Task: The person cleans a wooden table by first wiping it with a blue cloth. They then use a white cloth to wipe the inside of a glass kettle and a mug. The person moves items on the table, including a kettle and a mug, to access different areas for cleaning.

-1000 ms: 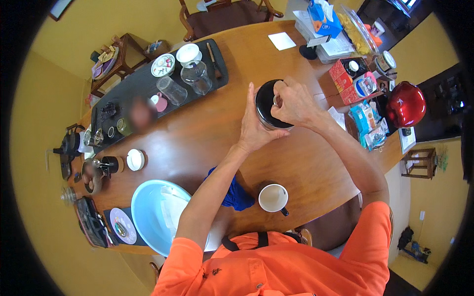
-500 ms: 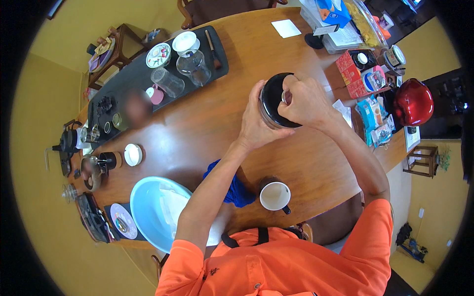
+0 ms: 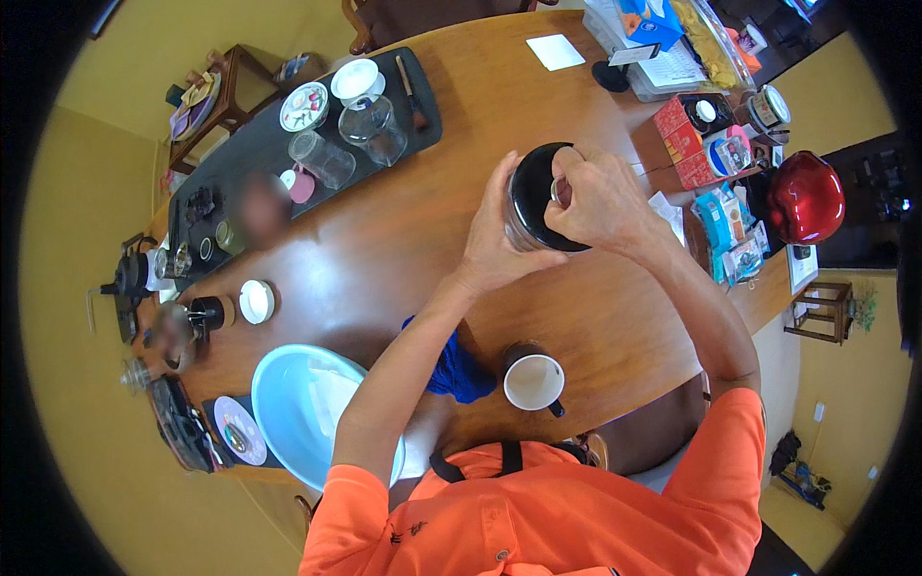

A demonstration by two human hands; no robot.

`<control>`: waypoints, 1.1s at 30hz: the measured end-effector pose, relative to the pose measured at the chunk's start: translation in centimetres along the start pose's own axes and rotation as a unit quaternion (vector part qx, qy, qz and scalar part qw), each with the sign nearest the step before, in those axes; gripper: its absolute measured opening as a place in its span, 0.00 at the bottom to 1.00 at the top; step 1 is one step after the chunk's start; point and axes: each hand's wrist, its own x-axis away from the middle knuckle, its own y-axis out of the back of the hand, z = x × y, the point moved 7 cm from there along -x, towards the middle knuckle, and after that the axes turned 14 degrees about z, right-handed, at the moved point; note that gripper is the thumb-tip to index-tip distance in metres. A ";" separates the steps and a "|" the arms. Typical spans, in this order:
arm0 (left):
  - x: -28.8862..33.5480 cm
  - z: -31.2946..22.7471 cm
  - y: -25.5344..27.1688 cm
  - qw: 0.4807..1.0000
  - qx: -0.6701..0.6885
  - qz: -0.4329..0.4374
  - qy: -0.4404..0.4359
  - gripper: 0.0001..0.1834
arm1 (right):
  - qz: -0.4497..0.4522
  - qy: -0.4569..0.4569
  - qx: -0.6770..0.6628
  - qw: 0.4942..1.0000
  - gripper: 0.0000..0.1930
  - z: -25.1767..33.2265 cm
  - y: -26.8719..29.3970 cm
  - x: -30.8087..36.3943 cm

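A jar with clear sides and a round black lid is held up over the middle of the wooden table. My left hand wraps round the jar's near left side, thumb along the bottom edge. On top, my right hand is closed with its fingers pinching a shiny metal part at the lid's centre. The lid sits on the jar; its contents are hidden. Nearer to me stands a mug, white inside and dark outside. Left of it lies a crumpled dark blue cloth, partly behind my left forearm.
A light blue basin holding something white stands at the near left. The long black tray carries glass vessels, a pink cup and lidded bowls. Along the right edge are a red box, packets and a shiny red container.
Both hands keep their hold on the jar and lid. My right hand has shifted very slightly to the right; the view has moved a little.
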 end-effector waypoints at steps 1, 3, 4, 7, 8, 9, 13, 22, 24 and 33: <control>0.0 -0.1 0.5 0.999 0.045 0.017 -0.003 0.55 | -0.003 0.003 -0.003 1.000 0.15 -0.2 -0.1 0.0; -0.5 0.1 1.1 0.988 0.150 0.012 -0.026 0.33 | -0.007 0.003 -0.004 1.000 0.15 -0.2 0.0 0.1; -0.8 0.5 1.3 0.988 0.156 0.004 -0.005 0.29 | -0.009 0.001 0.000 1.000 0.15 -0.1 0.0 0.1; -1.5 1.3 1.4 0.987 0.158 -0.006 0.035 0.25 | -0.013 -0.001 0.006 1.000 0.15 0.2 0.2 0.2; -1.6 1.6 1.4 0.983 0.182 -0.011 0.034 0.24 | -0.015 -0.002 0.008 1.000 0.15 0.2 0.2 0.2; -1.6 1.9 1.4 0.978 0.206 -0.015 0.034 0.23 | -0.019 0.002 0.004 1.000 0.15 0.2 0.1 0.2; -2.1 2.2 1.7 0.983 0.182 0.002 0.030 0.21 | -0.026 0.008 -0.026 0.999 0.15 -0.2 0.0 0.1; -2.1 1.4 1.9 0.993 0.103 0.039 0.042 0.22 | -0.023 -0.003 -0.057 0.998 0.12 -0.5 -0.1 0.3; -2.0 1.2 1.8 0.994 0.091 0.044 0.040 0.22 | -0.025 0.005 -0.064 0.998 0.12 -0.7 -0.1 0.3; -1.4 1.2 1.9 0.992 0.114 0.052 0.028 0.21 | -0.013 0.063 -0.056 0.996 0.11 -0.1 0.0 -0.1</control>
